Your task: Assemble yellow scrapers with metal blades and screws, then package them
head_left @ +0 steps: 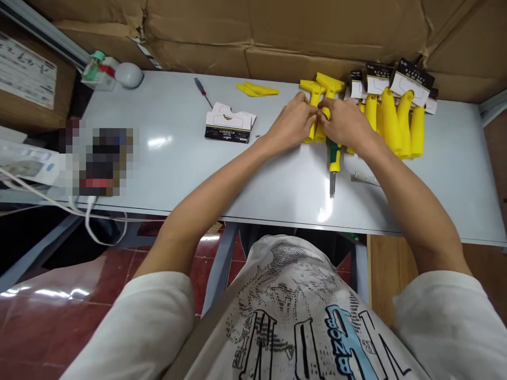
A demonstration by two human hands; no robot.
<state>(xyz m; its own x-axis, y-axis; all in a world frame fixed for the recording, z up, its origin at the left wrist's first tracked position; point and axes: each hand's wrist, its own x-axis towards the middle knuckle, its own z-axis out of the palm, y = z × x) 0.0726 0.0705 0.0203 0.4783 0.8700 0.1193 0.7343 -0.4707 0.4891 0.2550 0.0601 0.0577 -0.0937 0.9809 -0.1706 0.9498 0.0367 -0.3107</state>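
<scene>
At the far side of the table, my left hand (293,120) and my right hand (345,120) meet over two yellow T-shaped handles (330,84) lying side by side. The fingers of my left hand are pinched together above the handles; anything small between them is hidden. My right hand has its fingers bent closed at the right-hand handle. Below my right hand lies a tool with a green and yellow grip and metal prongs (333,169), its upper end covered by the hand.
Several yellow handles with black-and-white cards (412,79) lie to the right. Leftward are flat yellow pieces (257,89), a folded card (229,124) and a screwdriver (203,91). A small clear packet (365,178) lies near my right forearm. Cardboard (293,31) walls the back; white cables (89,216) hang at left.
</scene>
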